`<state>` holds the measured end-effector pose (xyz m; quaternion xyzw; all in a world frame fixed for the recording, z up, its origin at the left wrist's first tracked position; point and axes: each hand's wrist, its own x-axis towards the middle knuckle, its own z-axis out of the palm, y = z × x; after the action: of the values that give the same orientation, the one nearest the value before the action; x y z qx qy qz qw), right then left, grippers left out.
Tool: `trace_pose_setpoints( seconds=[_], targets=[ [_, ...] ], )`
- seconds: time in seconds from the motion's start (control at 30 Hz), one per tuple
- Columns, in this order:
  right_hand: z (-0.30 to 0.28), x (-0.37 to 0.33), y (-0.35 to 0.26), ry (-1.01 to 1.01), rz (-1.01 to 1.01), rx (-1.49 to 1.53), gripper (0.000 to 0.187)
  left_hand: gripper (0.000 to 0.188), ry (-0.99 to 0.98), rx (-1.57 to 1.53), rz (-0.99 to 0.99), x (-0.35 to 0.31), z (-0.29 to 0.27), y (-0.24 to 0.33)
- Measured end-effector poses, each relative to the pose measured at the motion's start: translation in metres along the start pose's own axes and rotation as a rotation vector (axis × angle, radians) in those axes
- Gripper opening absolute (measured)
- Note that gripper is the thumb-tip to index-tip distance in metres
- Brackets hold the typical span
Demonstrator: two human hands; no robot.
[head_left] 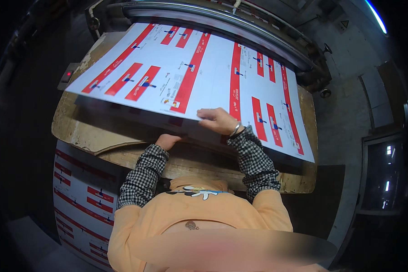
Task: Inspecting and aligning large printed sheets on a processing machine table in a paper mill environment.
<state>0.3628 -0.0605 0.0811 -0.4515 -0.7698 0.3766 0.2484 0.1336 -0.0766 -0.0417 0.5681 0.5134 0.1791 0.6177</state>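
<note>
A large printed sheet (215,68), white with red bands and small blue marks, slopes down from the rollers with its near edge lifted off the worn wooden board (72,118). My right hand (218,121), with a bracelet at the wrist, is closed at the middle of that near edge. Lower and to the left, my left hand (168,141) reaches in below the sheet beside the board's front. Its fingers are mostly hidden in shadow, so their grip does not show.
Metal rollers (222,22) of a machine span the far side. A switch box (68,75) with a red light sits left of the board. More printed sheets (84,195) lie lower left. A dark glass-fronted cabinet (383,174) stands at the right wall.
</note>
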Motion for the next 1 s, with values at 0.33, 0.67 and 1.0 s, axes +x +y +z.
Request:
trace_pose_setpoints(
  seconds=[0.33,0.67,1.0],
  targets=[
    [0.03,0.003,0.049,-0.152,0.292,0.085,0.04,0.036,-0.014,-0.339,0.124,-0.014,0.005,0.032],
    [0.05,0.01,0.047,-0.021,0.156,-0.335,0.06,0.047,0.002,-0.313,0.244,-0.013,-0.001,0.038],
    [0.018,0.002,0.02,0.083,-0.034,-0.211,0.016,0.028,0.147,-0.107,0.232,0.001,0.003,0.009]
  ],
)
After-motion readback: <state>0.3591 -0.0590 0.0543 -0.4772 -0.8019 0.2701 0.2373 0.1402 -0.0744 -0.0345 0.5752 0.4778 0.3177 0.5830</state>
